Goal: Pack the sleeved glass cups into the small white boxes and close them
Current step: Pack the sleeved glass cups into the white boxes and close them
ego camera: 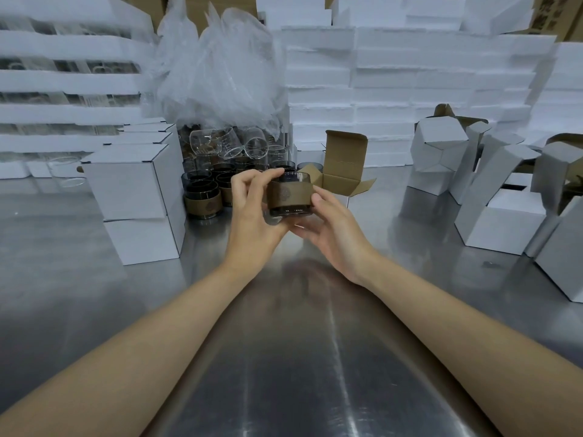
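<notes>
A dark glass cup with a brown sleeve (pixel 289 194) is held upright above the steel table, at the centre of the view. My left hand (pixel 252 212) grips its left side, with the fingers curled over the rim. My right hand (pixel 331 225) cradles its right side and base, thumb against the sleeve. Just behind the cup stands a small white box (pixel 342 171) with its brown-lined lid and flaps open. More sleeved cups (pixel 208 193) are clustered to the left of it.
Two closed white boxes (pixel 135 200) are stacked at the left. Several unclosed white boxes (pixel 492 197) crowd the right side. Clear glasses under a plastic bag (pixel 220 89) sit behind the cups. White foam trays (pixel 410 89) wall the back. The steel table (pixel 299 357) stretches toward me.
</notes>
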The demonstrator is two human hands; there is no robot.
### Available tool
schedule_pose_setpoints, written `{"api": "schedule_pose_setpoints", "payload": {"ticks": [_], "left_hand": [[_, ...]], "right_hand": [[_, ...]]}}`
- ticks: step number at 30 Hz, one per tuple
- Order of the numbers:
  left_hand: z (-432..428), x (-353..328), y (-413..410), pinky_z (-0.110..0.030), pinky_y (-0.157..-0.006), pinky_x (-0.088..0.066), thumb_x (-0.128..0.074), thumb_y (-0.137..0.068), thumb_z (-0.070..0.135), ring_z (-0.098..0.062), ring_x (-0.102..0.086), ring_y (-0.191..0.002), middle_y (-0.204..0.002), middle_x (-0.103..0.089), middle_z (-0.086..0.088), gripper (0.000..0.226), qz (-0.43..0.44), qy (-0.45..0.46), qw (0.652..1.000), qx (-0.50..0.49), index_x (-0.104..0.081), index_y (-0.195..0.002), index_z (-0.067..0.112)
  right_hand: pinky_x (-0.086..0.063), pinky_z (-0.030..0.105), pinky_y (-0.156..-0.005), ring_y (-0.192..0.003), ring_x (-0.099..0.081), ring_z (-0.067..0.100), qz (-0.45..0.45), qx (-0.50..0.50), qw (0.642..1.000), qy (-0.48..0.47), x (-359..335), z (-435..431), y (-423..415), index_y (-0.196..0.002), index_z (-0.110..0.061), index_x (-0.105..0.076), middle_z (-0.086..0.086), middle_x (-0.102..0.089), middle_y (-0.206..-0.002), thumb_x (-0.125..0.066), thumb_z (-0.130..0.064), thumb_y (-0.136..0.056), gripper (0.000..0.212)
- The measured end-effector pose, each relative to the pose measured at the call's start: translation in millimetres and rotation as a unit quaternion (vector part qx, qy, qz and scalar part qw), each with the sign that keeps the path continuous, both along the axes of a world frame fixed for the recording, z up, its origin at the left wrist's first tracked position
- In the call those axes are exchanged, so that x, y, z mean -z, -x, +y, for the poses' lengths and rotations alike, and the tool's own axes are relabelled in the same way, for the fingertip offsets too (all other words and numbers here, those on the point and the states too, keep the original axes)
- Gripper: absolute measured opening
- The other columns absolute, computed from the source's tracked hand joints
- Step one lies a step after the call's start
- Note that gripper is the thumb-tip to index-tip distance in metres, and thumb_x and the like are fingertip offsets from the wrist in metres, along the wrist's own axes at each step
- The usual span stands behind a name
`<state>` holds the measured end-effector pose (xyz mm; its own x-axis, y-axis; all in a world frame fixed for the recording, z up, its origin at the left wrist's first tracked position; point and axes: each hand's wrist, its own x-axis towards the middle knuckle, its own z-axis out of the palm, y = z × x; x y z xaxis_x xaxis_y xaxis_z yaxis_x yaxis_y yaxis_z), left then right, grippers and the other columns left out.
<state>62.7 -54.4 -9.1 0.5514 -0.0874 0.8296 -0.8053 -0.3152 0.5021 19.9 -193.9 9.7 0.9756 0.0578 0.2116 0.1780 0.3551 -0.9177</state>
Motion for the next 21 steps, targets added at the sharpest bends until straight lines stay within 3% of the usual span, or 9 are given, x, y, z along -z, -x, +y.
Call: {"api": "schedule_pose_setpoints", "payload": {"ticks": [4,7,9,12,17,21], "left_hand": [[-1,0,1,-0.038,-0.093,-0.049,-0.082,-0.072,0.01,-0.016,-0.046,-0.111,-0.12,-0.034,0.0,0.064,-0.008,-0.019,1.0,-0.02,-0.054,-0.129,0.024],[-2,1,1,-0.043,-0.094,-0.048,-0.081,-0.072,0.006,-0.017,-0.045,-0.113,-0.119,-0.034,0.003,0.063,-0.026,-0.026,0.999,-0.019,-0.057,-0.128,0.022],[-3,1,1,-0.045,-0.094,-0.049,-0.081,-0.071,0.003,-0.018,-0.045,-0.113,-0.12,-0.034,0.003,0.063,-0.036,-0.033,0.999,-0.016,-0.058,-0.127,0.021],[-3,1,1,-0.043,-0.095,-0.049,-0.081,-0.071,0.002,-0.016,-0.045,-0.115,-0.121,-0.036,0.003,0.067,-0.044,-0.036,0.998,-0.012,-0.056,-0.13,0.019],[-1,1,-3,-0.013,-0.092,-0.042,-0.076,-0.072,-0.002,-0.02,-0.045,-0.12,-0.126,-0.033,0.001,0.078,-0.001,-0.013,1.0,-0.009,-0.044,-0.139,0.019],[2,1,-4,-0.007,-0.086,-0.038,-0.069,-0.07,-0.009,-0.017,-0.044,-0.117,-0.125,-0.03,0.001,0.083,0.04,-0.018,0.999,-0.03,-0.04,-0.142,0.02]], "right_hand": [[-0.048,0.039,-0.1,-0.112,-0.061,0.024,-0.037,0.029,0.997,0.055,-1,1,2,-0.137,-0.018,-0.043,0.012,-0.061,-0.125,-0.049,-0.016,-0.099,0.039],[-0.049,0.029,-0.097,-0.109,-0.063,0.011,-0.061,0.059,0.99,0.117,2,0,2,-0.124,-0.03,-0.048,-0.001,-0.064,-0.115,-0.059,-0.019,-0.094,0.034],[-0.05,0.02,-0.089,-0.101,-0.064,0.002,-0.068,0.083,0.984,0.138,2,-1,2,-0.124,-0.028,-0.047,-0.006,-0.063,-0.111,-0.063,-0.018,-0.092,0.037],[-0.052,0.024,-0.091,-0.102,-0.065,0.011,-0.078,0.1,0.981,0.144,2,-5,0,-0.13,-0.021,-0.046,0.004,-0.064,-0.113,-0.066,-0.016,-0.089,0.046],[-0.052,0.027,-0.091,-0.102,-0.065,0.012,-0.157,0.139,0.963,0.172,-4,-10,4,-0.116,-0.031,-0.056,0.0,-0.065,-0.114,-0.072,-0.014,-0.085,0.039],[-0.049,0.02,-0.09,-0.099,-0.065,0.007,-0.193,0.237,0.931,0.198,-10,-19,5,-0.112,-0.027,-0.052,-0.004,-0.065,-0.11,-0.077,-0.015,-0.08,0.043]]}}
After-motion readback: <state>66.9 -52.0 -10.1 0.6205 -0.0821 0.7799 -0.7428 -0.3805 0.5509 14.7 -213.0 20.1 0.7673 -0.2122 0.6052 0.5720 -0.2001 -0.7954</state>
